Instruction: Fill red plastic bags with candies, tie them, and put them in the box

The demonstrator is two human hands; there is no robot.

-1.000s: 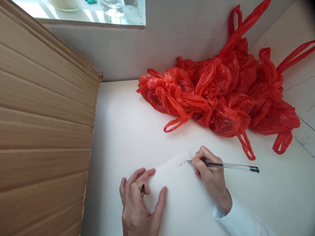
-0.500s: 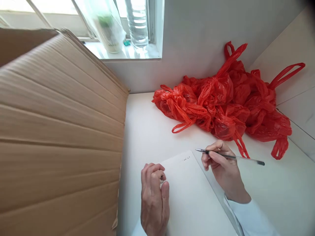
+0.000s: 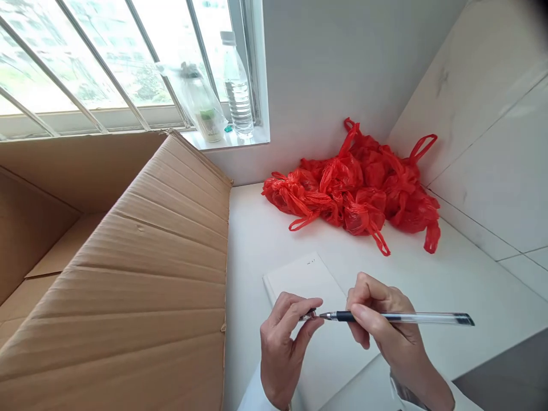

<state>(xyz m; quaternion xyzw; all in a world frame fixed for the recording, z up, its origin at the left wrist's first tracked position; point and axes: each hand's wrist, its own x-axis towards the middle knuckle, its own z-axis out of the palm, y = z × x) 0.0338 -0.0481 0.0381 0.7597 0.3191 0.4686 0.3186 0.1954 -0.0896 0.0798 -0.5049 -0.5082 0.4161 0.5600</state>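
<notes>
Both hands raised just above worktop (image 3: 449,274), meeting over white paper pad (image 3: 306,279). Rt hand (image 3: 381,325) wrapped round clear pen (image 3: 402,317) near its dark grip section, barrel running out to the right, tip aimed left at lt hand (image 3: 286,337). Lt thumb & forefinger pinched shut on a small dark piece right at pen tip, prob. the cap, too small to be sure; held that way so tip and piece line up. Pad flat on worktop under/behind hands, a few small written marks near its top edge, close at hand for writing. Red plastic bags (image 3: 355,191) heaped in far corner against wall, well apart from pad. Big cardboard box (image 3: 141,274) open on left, flap leaning along worktop edge. Bottles (image 3: 237,85) on window sill behind.
</notes>
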